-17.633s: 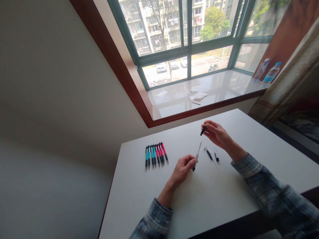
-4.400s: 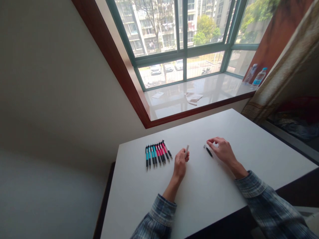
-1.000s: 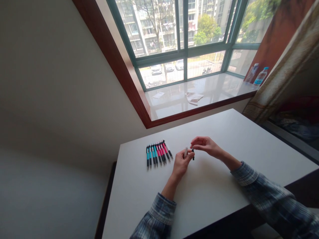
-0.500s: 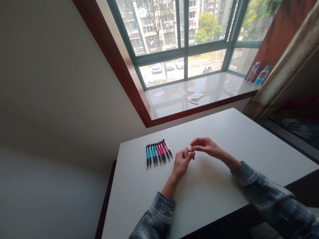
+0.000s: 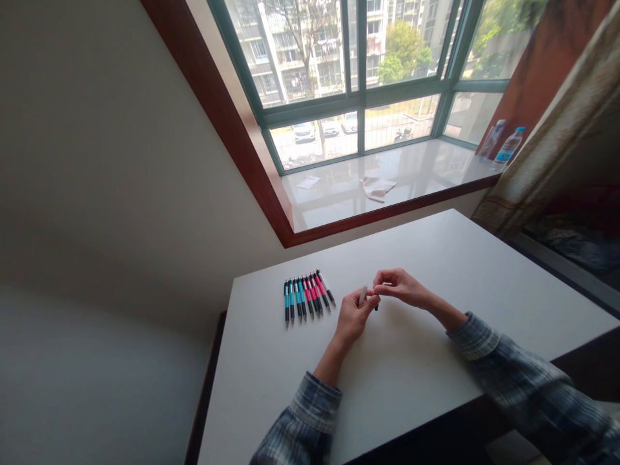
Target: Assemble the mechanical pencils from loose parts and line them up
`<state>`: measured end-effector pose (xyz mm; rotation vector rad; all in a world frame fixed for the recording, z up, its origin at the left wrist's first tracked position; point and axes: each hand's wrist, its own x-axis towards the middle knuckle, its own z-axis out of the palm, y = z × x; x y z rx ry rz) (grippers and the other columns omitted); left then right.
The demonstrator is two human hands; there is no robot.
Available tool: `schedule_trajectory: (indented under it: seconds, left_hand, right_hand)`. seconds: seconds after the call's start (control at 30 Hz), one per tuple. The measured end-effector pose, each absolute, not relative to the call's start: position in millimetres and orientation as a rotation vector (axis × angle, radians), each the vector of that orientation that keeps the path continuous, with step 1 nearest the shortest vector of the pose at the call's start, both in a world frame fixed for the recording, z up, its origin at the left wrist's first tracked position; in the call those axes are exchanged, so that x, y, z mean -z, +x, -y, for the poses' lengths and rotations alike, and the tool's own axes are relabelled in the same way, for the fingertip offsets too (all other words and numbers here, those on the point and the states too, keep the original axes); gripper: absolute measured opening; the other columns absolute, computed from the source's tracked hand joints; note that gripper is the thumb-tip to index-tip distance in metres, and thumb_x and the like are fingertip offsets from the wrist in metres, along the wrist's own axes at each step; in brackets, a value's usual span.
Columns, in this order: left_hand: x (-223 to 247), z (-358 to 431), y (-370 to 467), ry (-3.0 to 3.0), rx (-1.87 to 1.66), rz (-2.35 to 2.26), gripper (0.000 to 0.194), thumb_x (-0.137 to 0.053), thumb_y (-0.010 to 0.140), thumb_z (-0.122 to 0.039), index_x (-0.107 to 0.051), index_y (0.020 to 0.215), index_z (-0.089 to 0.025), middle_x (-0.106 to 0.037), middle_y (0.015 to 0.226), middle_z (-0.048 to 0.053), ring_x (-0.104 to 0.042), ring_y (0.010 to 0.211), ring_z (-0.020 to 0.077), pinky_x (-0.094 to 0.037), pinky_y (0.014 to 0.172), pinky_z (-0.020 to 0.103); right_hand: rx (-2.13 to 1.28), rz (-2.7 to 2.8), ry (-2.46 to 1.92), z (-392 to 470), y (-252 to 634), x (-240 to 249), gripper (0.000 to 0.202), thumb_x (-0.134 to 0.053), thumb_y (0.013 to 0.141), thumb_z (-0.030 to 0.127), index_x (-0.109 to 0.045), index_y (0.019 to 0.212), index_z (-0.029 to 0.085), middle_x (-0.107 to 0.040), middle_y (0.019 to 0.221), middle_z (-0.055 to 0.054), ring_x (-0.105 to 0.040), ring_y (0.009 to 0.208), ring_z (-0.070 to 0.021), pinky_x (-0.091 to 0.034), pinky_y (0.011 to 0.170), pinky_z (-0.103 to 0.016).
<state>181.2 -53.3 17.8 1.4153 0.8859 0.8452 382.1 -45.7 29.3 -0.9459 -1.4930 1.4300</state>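
Note:
Closed around a white, tube-like pen part point(image 5: 362, 295) is my left hand point(image 5: 352, 316), above the white table. A short dark pen piece point(image 5: 376, 307) sticks out below its thumb and fingertips. My right hand point(image 5: 401, 287) meets the left one from the right, its thumb and fingertips pinched together at the top of the dark piece. Whatever lies between the right fingertips is too small to make out. To the left, several click pens point(image 5: 304, 298) lie side by side in a row, some teal, some pink, one white at the right end, with black grips.
The white table point(image 5: 271, 374) reaches to the wall below the window. On the sill point(image 5: 426, 168) lie a pale cloth point(image 5: 378, 188) and a white paper point(image 5: 308, 183). Two plastic bottles, one with a blue label point(image 5: 508, 148), stand at its right end near a curtain point(image 5: 547, 123).
My right fingers have closed in and dropped slightly onto the top of the dark piece. My left hand and the row of pens stay in place.

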Motion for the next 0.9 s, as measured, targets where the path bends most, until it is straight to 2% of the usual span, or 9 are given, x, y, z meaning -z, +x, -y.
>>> schedule_trajectory:
  seconds: [0.13,0.27,0.43,0.57,0.63,0.77,0.83,0.9]
  left_hand:
    - [-17.9,52.8,181.3,1.406,-0.862,-0.877,0.045,-0.071,0.087,-0.057,-0.071,0.086,-0.012,-0.054,0.071,0.0,-0.042,0.069,0.0131,-0.034,0.066,0.025]
    - [-19.8,53.5,181.8,1.436,-0.842,-0.889,0.049,-0.069,0.087,-0.061,-0.07,0.082,-0.012,-0.052,0.068,0.0,-0.041,0.067,0.0131,-0.033,0.064,0.025]
    - [-21.1,54.5,182.4,1.42,-0.857,-0.9,0.05,-0.071,0.084,-0.062,-0.069,0.079,-0.013,-0.051,0.067,-0.001,-0.04,0.065,0.0123,-0.033,0.063,0.025]
    - [-20.9,54.8,183.7,1.439,-0.838,-0.9,0.052,-0.071,0.084,-0.064,-0.07,0.079,-0.012,-0.051,0.067,-0.001,-0.039,0.064,0.0121,-0.032,0.062,0.025]
    - [-20.9,54.8,184.3,1.443,-0.835,-0.899,0.052,-0.071,0.084,-0.064,-0.07,0.081,-0.012,-0.052,0.067,-0.001,-0.039,0.065,0.0123,-0.032,0.062,0.025]
    - [-19.7,54.2,184.0,1.446,-0.839,-0.882,0.053,-0.07,0.085,-0.065,-0.066,0.078,-0.013,-0.05,0.068,-0.001,-0.038,0.066,0.0124,-0.031,0.062,0.025]
    - [-18.7,54.0,183.5,1.466,-0.826,-0.877,0.054,-0.068,0.086,-0.066,-0.064,0.076,-0.013,-0.045,0.066,-0.002,-0.035,0.065,0.012,-0.029,0.061,0.025]
    - [-17.9,54.0,183.1,1.489,-0.807,-0.869,0.054,-0.066,0.088,-0.066,-0.062,0.074,-0.014,-0.042,0.065,-0.003,-0.033,0.064,0.0117,-0.027,0.06,0.025]
  right_hand:
    - [-1.427,1.541,-0.923,46.9,381.7,-29.8,0.036,-0.074,0.091,0.05,-0.077,0.104,0.016,-0.076,0.095,-0.007,-0.069,0.086,-0.0201,-0.054,0.08,-0.033]
    - [-1.43,1.519,-0.946,46.7,382.3,-29.3,0.034,-0.078,0.087,0.05,-0.075,0.087,0.016,-0.076,0.085,-0.006,-0.07,0.085,-0.022,-0.054,0.08,-0.034]
    - [-1.387,1.575,-0.934,45.8,384.6,-27.8,0.036,-0.074,0.09,0.052,-0.077,0.098,0.017,-0.075,0.098,-0.007,-0.069,0.091,-0.022,-0.053,0.082,-0.033]
    - [-1.39,1.535,-0.963,46.0,385.0,-26.0,0.034,-0.079,0.086,0.05,-0.071,0.083,0.017,-0.072,0.083,-0.004,-0.068,0.082,-0.0206,-0.053,0.075,-0.032]
    - [-1.415,1.525,-0.969,46.4,384.8,-26.4,0.034,-0.08,0.085,0.05,-0.071,0.086,0.017,-0.071,0.081,-0.003,-0.068,0.08,-0.0196,-0.052,0.074,-0.031]
    - [-1.436,1.594,-0.909,46.7,384.6,-27.6,0.036,-0.075,0.089,0.052,-0.076,0.098,0.018,-0.072,0.1,-0.007,-0.068,0.09,-0.0206,-0.053,0.079,-0.032]
    - [-1.408,1.598,-0.914,46.6,384.4,-26.5,0.035,-0.075,0.088,0.052,-0.076,0.09,0.017,-0.07,0.1,-0.007,-0.068,0.089,-0.0208,-0.054,0.079,-0.032]
    - [-1.394,1.567,-0.947,46.4,384.3,-24.8,0.035,-0.079,0.086,0.051,-0.073,0.082,0.017,-0.069,0.09,-0.005,-0.068,0.084,-0.02,-0.054,0.077,-0.032]
